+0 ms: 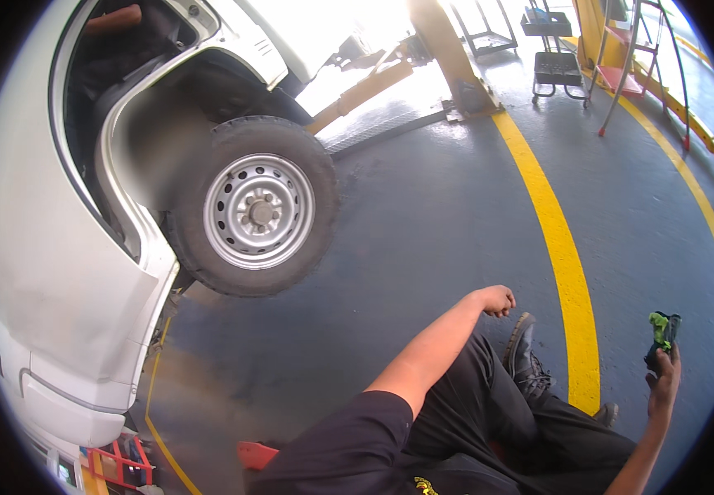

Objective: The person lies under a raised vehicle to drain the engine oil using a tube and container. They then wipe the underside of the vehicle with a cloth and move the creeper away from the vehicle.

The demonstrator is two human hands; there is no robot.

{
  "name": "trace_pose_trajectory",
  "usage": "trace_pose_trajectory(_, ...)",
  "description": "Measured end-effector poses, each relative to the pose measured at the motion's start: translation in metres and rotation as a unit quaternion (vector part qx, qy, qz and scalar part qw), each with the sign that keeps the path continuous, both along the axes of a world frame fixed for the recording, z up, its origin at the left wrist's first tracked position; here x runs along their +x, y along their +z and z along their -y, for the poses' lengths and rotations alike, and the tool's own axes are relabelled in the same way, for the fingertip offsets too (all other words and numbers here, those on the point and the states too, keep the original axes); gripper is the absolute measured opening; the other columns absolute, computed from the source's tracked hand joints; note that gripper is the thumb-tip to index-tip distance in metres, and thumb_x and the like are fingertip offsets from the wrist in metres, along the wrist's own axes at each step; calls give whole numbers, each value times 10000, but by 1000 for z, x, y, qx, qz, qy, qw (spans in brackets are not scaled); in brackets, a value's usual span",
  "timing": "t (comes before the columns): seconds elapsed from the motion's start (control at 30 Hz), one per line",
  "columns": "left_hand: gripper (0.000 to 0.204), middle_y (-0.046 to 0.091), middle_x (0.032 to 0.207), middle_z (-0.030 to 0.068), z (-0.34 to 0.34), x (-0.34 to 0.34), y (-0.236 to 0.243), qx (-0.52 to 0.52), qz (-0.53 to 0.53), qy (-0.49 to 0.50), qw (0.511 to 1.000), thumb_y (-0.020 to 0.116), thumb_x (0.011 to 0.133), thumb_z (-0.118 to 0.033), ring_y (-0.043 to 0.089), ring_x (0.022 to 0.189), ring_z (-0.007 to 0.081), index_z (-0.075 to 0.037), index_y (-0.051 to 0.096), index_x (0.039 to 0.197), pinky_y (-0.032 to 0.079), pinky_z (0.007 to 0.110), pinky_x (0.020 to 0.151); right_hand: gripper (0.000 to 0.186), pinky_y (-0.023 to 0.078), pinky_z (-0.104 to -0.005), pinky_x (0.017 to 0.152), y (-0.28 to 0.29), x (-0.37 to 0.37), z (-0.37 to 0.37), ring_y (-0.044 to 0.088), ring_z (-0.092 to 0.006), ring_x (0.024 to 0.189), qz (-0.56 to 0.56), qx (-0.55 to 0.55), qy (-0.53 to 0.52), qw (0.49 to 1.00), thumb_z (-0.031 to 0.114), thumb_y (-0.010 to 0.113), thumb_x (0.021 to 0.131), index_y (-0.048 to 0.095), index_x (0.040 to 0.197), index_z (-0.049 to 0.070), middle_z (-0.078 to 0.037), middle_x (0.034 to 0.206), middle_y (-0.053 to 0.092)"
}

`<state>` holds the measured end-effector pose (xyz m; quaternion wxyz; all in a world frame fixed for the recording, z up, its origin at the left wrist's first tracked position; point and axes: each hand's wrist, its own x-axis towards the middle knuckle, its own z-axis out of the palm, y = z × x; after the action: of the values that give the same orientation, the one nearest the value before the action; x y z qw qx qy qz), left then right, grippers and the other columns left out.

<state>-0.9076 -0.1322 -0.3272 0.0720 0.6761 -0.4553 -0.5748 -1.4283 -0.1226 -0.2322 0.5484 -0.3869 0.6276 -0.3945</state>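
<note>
Right-hand fingers: the right hand [663,378] grips one green-and-black object [662,332], which we see upright above the fingers at the right, well apart from the wheel
Left-hand fingers: the left hand [496,300] is curled near one boot [522,351]; we cannot tell whether anything sits inside it
Footwear: we count two, the second [607,413] partly hidden behind the trouser leg
Wheel: one, a dark tyre around a silver steel rim [260,212], on the white vehicle [52,223]
Forearm in the vehicle opening: one [114,19]; whose, we cannot tell
Floor: grey-blue, glossy [423,231]; we count two broad yellow stripes to the right [551,223] and one thin yellow line at lower left [156,429]
Room: one yellow post [454,62], one cart [557,68] with two black trays, one ladder [621,78] with red steps; we note glare at the top
</note>
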Motion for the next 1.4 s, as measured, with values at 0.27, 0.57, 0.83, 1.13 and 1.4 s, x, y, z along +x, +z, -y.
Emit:
trace_pose_trajectory(0.27,379,697,995,77,-3,-1,8,9,7,-15,1000,551,858,-71,650,789,161,-49,607,1232,525,324,662,804,399,-325,787,8,3,-4,571,-161,1076,10,1,-3,1000,351,688,846,367,1541,108,-40,1293,589)
trace_pose_trajectory(0.57,357,700,949,66,-1,-1,2,10,11,-10,1000,539,859,-39,645,708,160,-70,603,1208,506,357,617,853,412,-332,800,24,9,-7,554,-191,1131,5,-1,2,1000,354,698,843,321,1555,76,-68,1335,563)
trace_pose_trajectory(0.83,392,693,1048,66,-3,-8,19,38,31,-23,999,545,888,-71,649,828,148,-78,596,1276,527,330,725,868,426,-320,788,24,8,-7,556,-195,1128,14,0,9,1000,351,698,841,305,1557,55,-90,1332,564)
trace_pose_trajectory(1.13,390,700,1090,74,-3,-9,23,48,30,-18,998,550,896,-54,648,843,150,-86,601,1282,527,325,736,799,417,-313,764,20,10,-7,572,-151,1054,13,-5,-6,1000,349,709,832,383,1525,119,-22,1257,595)
trace_pose_trajectory(1.4,394,707,1051,74,-3,-4,19,39,35,-23,998,560,885,-51,646,814,148,-85,608,1274,527,318,693,785,417,-313,763,22,11,-7,571,-147,1062,19,-5,22,1000,348,714,824,414,1513,120,-28,1268,599)
